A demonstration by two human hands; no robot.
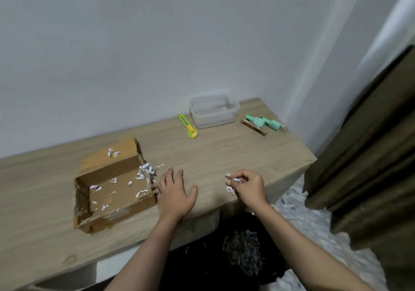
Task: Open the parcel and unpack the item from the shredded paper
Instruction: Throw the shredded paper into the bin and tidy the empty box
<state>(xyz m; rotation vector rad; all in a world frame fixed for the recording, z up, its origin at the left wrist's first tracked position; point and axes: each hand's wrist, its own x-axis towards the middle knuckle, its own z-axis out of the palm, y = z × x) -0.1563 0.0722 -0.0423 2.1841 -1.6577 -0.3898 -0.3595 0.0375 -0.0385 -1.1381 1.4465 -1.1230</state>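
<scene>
My left hand lies palm down on the table, fingers straight and fanned out, thumb splayed to the right. It holds nothing. Its little-finger side sits just beside the right wall of the box, right at the near right corner, and my forearm runs back toward me over the table's front edge.

My right hand is to the right of the box, well apart from it, past my left hand, hovering near the table's front edge. Its fingers are curled in with the fingertips bunched against the thumb, pinching a small wad of paper shreds; white scraps poke out to the left and below my knuckles. The wrist bends down and the forearm slants back to my right.

The box stands open on the table, its far flap folded back flat. Only scattered white scraps lie on its floor, with a thicker tuft draped over its far right corner.

Beyond the box, toward the wall, lie a yellow-green cutter and a clear plastic tub. Further right of the tub rest green bottles lying across some slim sticks.

Below the table's edge, on something dark, sits a pile of shreds.
</scene>
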